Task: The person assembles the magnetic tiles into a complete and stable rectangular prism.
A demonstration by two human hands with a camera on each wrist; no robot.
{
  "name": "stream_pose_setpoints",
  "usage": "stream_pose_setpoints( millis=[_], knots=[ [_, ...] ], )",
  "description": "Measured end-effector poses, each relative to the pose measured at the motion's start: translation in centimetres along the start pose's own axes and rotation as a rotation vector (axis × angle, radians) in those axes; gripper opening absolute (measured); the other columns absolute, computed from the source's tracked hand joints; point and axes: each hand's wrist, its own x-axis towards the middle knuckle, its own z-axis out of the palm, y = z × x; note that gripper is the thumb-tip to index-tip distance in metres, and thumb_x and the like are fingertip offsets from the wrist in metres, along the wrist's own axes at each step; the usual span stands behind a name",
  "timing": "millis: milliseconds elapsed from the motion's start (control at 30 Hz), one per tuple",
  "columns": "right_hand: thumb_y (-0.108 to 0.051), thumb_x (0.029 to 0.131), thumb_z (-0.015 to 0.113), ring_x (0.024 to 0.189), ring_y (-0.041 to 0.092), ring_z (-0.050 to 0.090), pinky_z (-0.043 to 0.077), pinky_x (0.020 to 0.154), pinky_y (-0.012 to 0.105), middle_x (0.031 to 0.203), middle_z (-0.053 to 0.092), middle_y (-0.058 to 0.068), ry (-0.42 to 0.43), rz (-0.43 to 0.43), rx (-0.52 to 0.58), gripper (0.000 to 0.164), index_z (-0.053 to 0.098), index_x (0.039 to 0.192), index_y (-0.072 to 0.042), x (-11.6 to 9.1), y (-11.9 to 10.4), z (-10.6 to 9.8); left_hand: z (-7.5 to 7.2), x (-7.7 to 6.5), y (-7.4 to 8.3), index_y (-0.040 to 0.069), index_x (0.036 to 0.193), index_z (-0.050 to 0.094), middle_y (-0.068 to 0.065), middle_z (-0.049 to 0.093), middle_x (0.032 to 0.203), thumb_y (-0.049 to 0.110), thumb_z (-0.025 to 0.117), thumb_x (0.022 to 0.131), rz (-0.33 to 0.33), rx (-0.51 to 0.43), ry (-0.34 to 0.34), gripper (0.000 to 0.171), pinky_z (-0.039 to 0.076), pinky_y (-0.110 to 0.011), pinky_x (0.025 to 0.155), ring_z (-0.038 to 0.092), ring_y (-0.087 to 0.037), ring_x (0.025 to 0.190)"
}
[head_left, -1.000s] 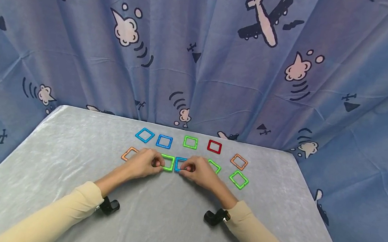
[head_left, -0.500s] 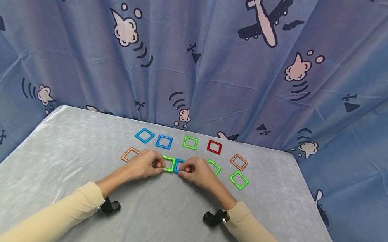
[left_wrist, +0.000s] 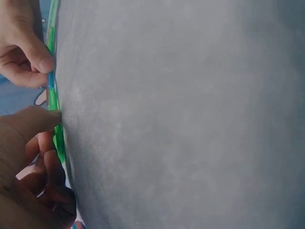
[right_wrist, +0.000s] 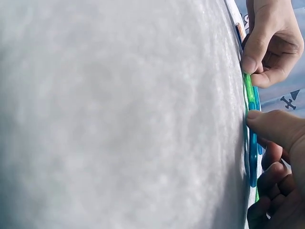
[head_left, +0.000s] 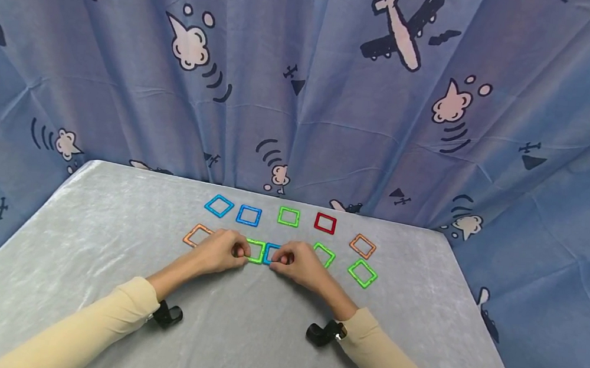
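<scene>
Thumb and fingers of my left hand (head_left: 221, 251) pinch a green square plastic frame tile (left_wrist: 59, 143) by its left part. Opposite it, my right hand (head_left: 302, 262) pinches a blue square frame tile (right_wrist: 253, 167), its right part hidden behind the fingers. In the head view the two tiles lie side by side, edge against edge, between the hands. Both wrist views show them edge-on in one line, low at the grey cloth. Behind the right hand, another green frame tile (head_left: 326, 247) is partly covered. An orange frame tile (head_left: 191, 232) lies partly behind the left hand.
Along the far part of the cloth-covered table (head_left: 238, 332) lie two blue tiles (head_left: 251, 207), a green tile (head_left: 289, 209) and a red tile (head_left: 327, 215). Farther right are an orange tile (head_left: 368, 241) and a green tile (head_left: 355, 264). A blue curtain (head_left: 304, 90) hangs behind.
The narrow gap between the held green and blue tiles has closed, and their edges now meet. Both tiles have shifted slightly toward me. The other tiles stay where they were.
</scene>
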Motion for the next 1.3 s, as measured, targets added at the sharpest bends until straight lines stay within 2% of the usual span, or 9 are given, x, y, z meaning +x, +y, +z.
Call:
stream_pose_setpoints(
  millis=[133,433,667,833,1033,1300],
  knots=[
    [-0.007,0.086,0.083,0.065,0.009,0.049,0.039,0.056,0.023,0.07,0.053,-0.007,0.007,0.005,0.008,0.01,0.074,0.083,-0.009,-0.1,0.0,0.3,0.0,0.0,0.0,0.012,0.082,0.074,0.011,0.058,0.071,0.004,0.082,0.082,-0.03,-0.019,-0.002,0.012,0.048,-0.026,0.064,0.054,-0.005,0.067],
    [-0.007,0.086,0.083,0.063,0.007,0.048,0.039,0.055,0.023,0.069,0.054,-0.007,0.036,0.032,0.016,0.01,0.074,0.083,-0.009,-0.1,-0.2,0.4,0.0,0.0,-0.1,0.012,0.08,0.074,0.012,0.058,0.069,0.004,0.082,0.081,-0.046,-0.037,0.007,0.011,0.048,-0.026,0.064,0.053,-0.004,0.066],
    [-0.006,0.085,0.084,0.061,0.005,0.048,0.04,0.053,0.022,0.068,0.054,-0.009,0.052,-0.003,-0.002,0.011,0.074,0.082,-0.008,-0.2,-0.5,0.4,-0.8,-0.6,-0.2,0.011,0.084,0.074,0.009,0.058,0.071,0.004,0.081,0.083,-0.06,-0.077,0.005,0.01,0.048,-0.029,0.062,0.053,-0.008,0.064],
    [-0.007,0.086,0.083,0.062,0.005,0.047,0.039,0.054,0.022,0.068,0.054,-0.009,0.045,0.011,0.005,0.01,0.074,0.082,-0.009,-0.4,-0.5,0.4,-2.2,-1.7,-0.4,0.011,0.086,0.072,0.008,0.058,0.073,0.006,0.083,0.084,-0.084,-0.106,0.028,0.012,0.048,-0.029,0.058,0.053,-0.009,0.061],
    [-0.006,0.086,0.083,0.061,0.006,0.048,0.04,0.054,0.022,0.069,0.056,-0.008,0.041,0.002,0.019,0.01,0.074,0.082,-0.008,-0.5,-0.4,0.3,-4.6,-3.7,-1.7,0.007,0.092,0.073,0.004,0.06,0.077,0.006,0.081,0.086,-0.117,-0.178,0.049,0.01,0.047,-0.028,0.055,0.054,-0.013,0.061],
    [-0.008,0.087,0.083,0.062,0.007,0.049,0.04,0.055,0.022,0.069,0.056,-0.008,0.027,0.025,0.02,0.009,0.075,0.084,-0.01,-0.3,-0.1,0.3,-7.1,-6.8,-3.4,0.006,0.095,0.073,0.002,0.06,0.08,0.008,0.082,0.087,-0.159,-0.181,0.092,0.012,0.044,-0.025,0.052,0.053,-0.011,0.06]
  ],
)
